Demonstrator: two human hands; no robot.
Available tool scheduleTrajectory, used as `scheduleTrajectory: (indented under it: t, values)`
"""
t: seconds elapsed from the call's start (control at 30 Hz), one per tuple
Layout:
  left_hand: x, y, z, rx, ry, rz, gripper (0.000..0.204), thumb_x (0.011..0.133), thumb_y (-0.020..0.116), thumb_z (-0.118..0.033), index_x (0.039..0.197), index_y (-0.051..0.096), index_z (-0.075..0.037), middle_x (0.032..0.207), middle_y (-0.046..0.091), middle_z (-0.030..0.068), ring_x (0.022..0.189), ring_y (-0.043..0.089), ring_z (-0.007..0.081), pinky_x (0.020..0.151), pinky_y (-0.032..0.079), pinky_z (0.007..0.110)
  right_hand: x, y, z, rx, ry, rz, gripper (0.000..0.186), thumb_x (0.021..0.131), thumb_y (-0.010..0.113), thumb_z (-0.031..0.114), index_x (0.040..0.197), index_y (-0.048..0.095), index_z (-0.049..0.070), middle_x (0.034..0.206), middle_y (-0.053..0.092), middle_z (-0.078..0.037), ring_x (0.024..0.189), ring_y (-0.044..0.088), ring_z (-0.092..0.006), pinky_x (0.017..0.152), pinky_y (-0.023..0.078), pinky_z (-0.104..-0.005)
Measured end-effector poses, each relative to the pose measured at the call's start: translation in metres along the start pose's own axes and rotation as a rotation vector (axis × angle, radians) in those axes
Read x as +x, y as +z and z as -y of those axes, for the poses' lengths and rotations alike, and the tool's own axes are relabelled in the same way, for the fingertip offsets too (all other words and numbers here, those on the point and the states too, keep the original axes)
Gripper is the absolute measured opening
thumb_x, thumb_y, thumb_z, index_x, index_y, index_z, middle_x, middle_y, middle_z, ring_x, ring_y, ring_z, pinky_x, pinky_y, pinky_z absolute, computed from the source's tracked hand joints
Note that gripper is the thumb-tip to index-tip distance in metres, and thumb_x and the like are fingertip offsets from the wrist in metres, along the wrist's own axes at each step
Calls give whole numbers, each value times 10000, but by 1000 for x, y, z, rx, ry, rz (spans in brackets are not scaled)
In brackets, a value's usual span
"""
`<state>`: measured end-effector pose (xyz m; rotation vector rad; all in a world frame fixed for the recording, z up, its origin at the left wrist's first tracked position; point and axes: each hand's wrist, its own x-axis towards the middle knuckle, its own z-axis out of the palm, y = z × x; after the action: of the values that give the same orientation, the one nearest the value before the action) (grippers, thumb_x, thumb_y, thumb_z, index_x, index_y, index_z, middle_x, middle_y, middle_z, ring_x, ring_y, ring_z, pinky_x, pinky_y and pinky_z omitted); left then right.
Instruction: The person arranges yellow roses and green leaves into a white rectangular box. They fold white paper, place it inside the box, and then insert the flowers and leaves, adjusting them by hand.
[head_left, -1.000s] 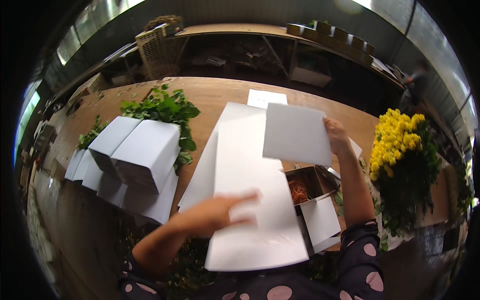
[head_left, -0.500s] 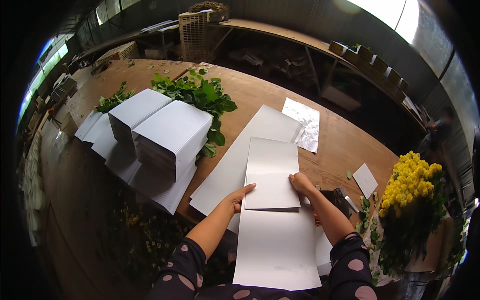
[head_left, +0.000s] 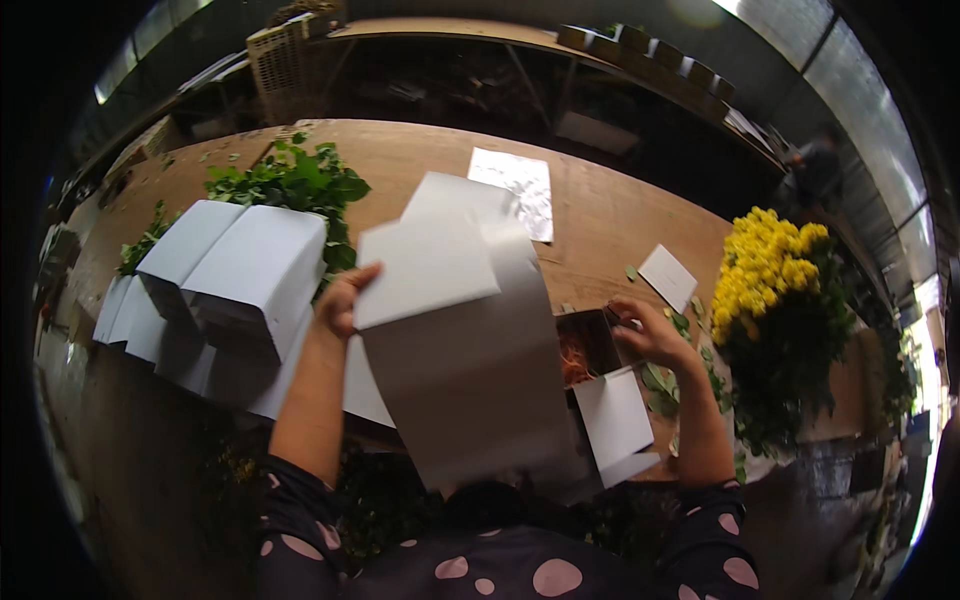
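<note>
My left hand (head_left: pixel 350 300) grips a white card square (head_left: pixel 425 270) together with the left edge of a long white sheet (head_left: pixel 455 390), lifted and curving. My right hand (head_left: pixel 640 330) is at the far right corner of an open box (head_left: pixel 585 340) holding orange bands, its fingers curled on something dark I cannot make out. A white flap (head_left: pixel 612 415) stands out at the box's near side. More white sheets (head_left: pixel 450 195) lie behind the lifted one.
Folded white boxes (head_left: pixel 250 270) and green foliage (head_left: pixel 290 175) sit left. Yellow flowers (head_left: pixel 765 270) stand right. A crinkled white paper (head_left: pixel 510 180) and small card (head_left: pixel 668 275) lie on the wooden table (head_left: pixel 620 200). A bench (head_left: pixel 450 30) and a person (head_left: pixel 810 175) are beyond.
My left hand has lifted the card and long sheet up and leftward. My right hand has left the card and moved to the open box. The view has shifted.
</note>
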<state>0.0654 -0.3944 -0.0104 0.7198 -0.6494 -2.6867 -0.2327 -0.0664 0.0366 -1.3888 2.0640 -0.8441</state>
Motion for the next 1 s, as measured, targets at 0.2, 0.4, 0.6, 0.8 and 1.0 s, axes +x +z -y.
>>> scheduleTrajectory:
  t: [0.2, 0.4, 0.6, 0.8, 1.0]
  values:
    - [-21, 47, -61, 165, 569, 451, 271, 815, 524, -158, 996, 553, 42, 915, 599, 185, 775, 611, 254, 669, 521, 337, -178, 16, -9, -431, 136, 504, 584, 657, 685, 331, 1170, 469, 155, 1294, 356, -87, 1244, 248, -256, 987, 192, -455]
    - [15, 146, -32, -33, 343, 469, 217, 794, 545, -131, 908, 572, 52, 819, 617, 178, 686, 621, 254, 611, 530, 341, -210, 83, -16, -626, 31, -65, 124, 651, 624, 158, 765, 644, 203, 711, 622, 17, 677, 586, -161, 626, 445, -301]
    - [2, 206, 34, -206, 37, 729, 274, 798, 540, -156, 956, 526, 68, 847, 604, 191, 716, 621, 266, 623, 532, 361, -180, 87, 48, 238, 214, 13, 281, 758, 548, 263, 1010, 536, 139, 975, 532, -76, 879, 519, -229, 741, 415, -313]
    - [36, 152, 115, -270, 255, 777, 400, 844, 480, -208, 1159, 422, 30, 1073, 534, 172, 945, 554, 238, 790, 483, 338, -194, 47, 37, 1577, -38, 634, 351, 794, 486, 279, 1089, 370, 131, 1065, 440, -124, 963, 459, -265, 795, 378, -355]
    - [2, 172, 168, 137, 282, 478, 369, 819, 540, -171, 1130, 446, 4, 1016, 540, 97, 950, 531, 213, 794, 463, 350, -192, 28, 18, 2072, -113, 672, 440, 829, 424, 295, 1169, 204, 122, 1156, 348, -173, 1046, 398, -301, 849, 341, -397]
